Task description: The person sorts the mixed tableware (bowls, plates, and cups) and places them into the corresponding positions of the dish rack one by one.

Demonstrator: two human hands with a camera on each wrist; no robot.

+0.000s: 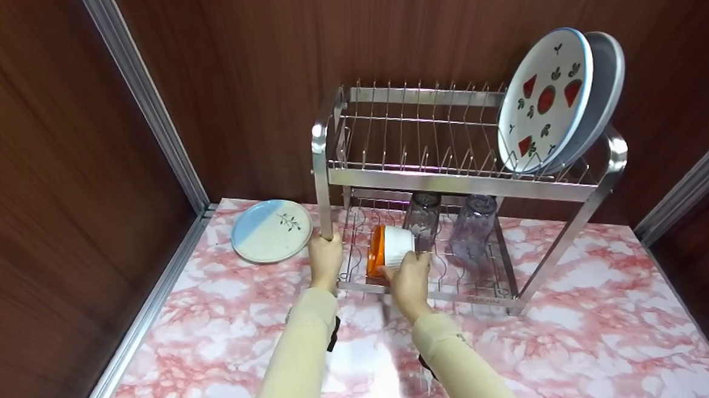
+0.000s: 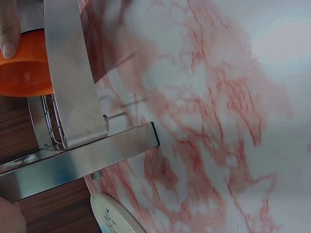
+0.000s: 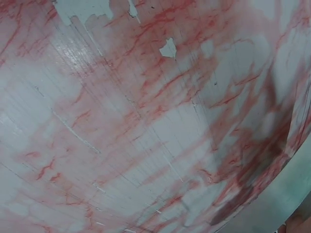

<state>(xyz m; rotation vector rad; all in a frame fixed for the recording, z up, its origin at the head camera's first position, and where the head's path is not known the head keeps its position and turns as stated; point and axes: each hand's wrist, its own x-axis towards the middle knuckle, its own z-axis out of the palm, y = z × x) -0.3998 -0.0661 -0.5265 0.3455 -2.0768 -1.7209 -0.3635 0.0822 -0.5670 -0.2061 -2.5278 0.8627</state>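
A two-tier metal dish rack [image 1: 463, 184] stands on the table. My left hand [image 1: 325, 261] grips its front left post; only a bit of that hand shows at the left wrist view's lower left. My right hand [image 1: 412, 284] holds a ramekin [image 1: 398, 245], ribbed white outside and orange inside, tipped on its side at the lower tier. In the left wrist view the ramekin's orange inside [image 2: 29, 75] faces out, with a right fingertip on its rim. Behind it are a dark glass [image 1: 422, 219] and a purplish glass [image 1: 474, 226] on the lower tier.
A watermelon-patterned plate [image 1: 544, 104] and a grey plate [image 1: 612, 82] stand in the top tier's right end. A blue-and-cream plate [image 1: 271, 233] lies left of the rack. Brown wood-grain panels [image 1: 263, 76] enclose the marble-patterned tabletop [image 1: 217, 352].
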